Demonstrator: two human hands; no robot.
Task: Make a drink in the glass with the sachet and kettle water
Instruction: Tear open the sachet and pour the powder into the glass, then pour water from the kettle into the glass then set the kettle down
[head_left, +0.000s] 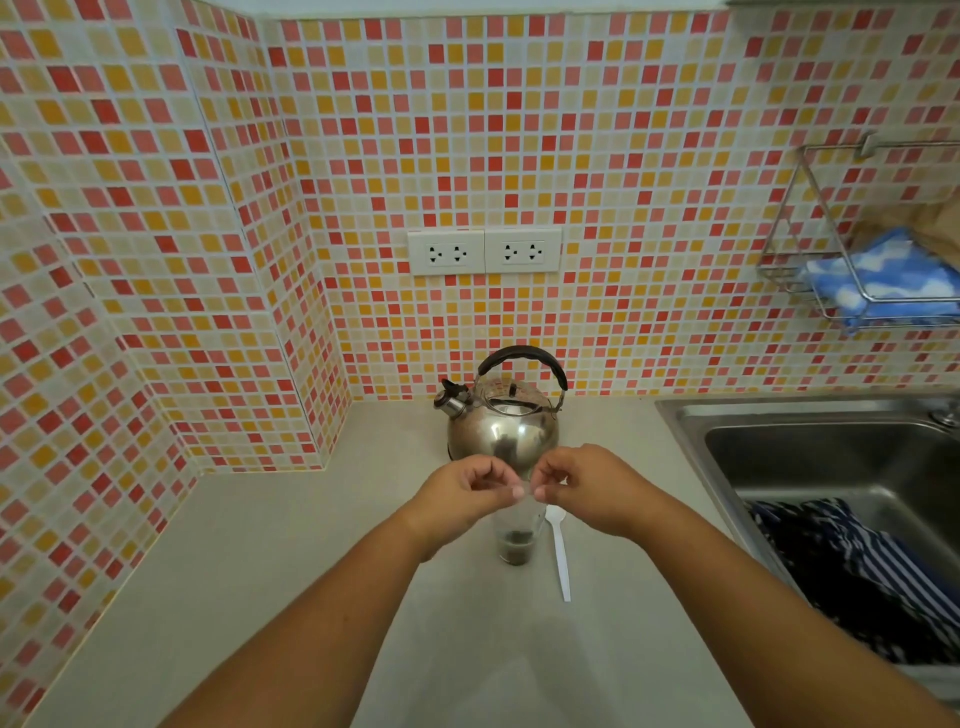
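A clear tall glass (517, 535) stands on the beige counter (291, 561) with dark powder at its bottom. Directly above its mouth, my left hand (467, 493) and my right hand (587, 486) pinch a small pale sachet (529, 489) between their fingertips; the sachet is mostly hidden by my fingers. A steel kettle (503, 415) with a black handle stands behind the glass, against the tiled wall, spout to the left. A white plastic spoon (560, 553) lies on the counter just right of the glass.
A steel sink (810, 457) at the right holds a dark blue striped cloth (872, 577). A wire wall rack (852, 249) above it carries a blue-and-white cloth. Two wall sockets (484, 251) sit above the kettle. A tiled corner projects at the left.
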